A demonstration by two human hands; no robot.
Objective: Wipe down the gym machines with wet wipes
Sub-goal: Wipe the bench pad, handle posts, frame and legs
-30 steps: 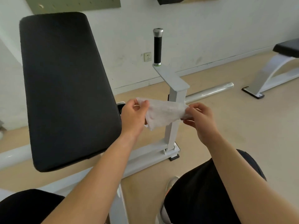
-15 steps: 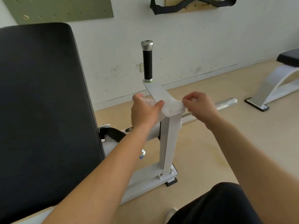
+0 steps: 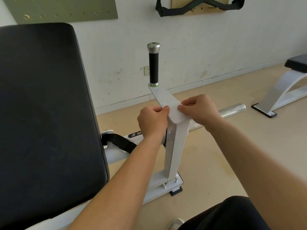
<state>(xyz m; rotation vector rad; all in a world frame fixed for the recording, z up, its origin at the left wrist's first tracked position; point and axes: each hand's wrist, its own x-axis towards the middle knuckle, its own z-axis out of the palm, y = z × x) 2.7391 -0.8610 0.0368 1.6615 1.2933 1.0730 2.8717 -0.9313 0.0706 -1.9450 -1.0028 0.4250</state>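
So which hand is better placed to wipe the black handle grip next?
Probably the left hand: it pinches the wet wipe on the side nearer the black handle grip, while the right hand pinches its far side, across the white post.

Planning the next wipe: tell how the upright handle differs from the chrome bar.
The upright handle stands vertical on the white bracket; the chrome bar lies roughly level, low near the floor. The handle has a black grip under a silver cap; the bar is bare metal. Both are round, and the wipe touches neither.
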